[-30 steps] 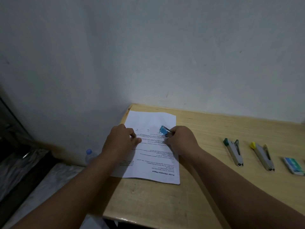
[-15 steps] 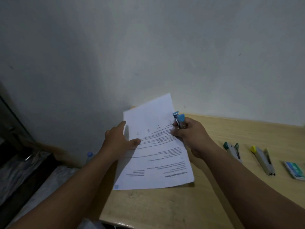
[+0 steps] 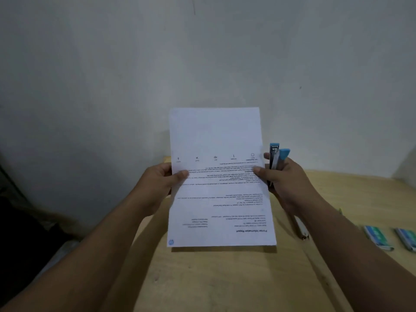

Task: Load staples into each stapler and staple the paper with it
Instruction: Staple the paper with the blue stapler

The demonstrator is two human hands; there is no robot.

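A printed white paper is held up off the wooden table, its text upside down to me. My left hand pinches its left edge, thumb on the front. My right hand pinches the right edge with the thumb and also grips a blue-tipped stapler, which points upward beside the sheet with its jaws slightly apart. Another stapler lies on the table, mostly hidden behind my right forearm.
Two blue-green staple boxes lie at the table's right side. A plain white wall stands right behind the table. Left of the table is a dark drop to the floor.
The paper went from lying flat on the table to being lifted upright in both hands. My right hand rose with the blue stapler. The camera view shifted right and downward.
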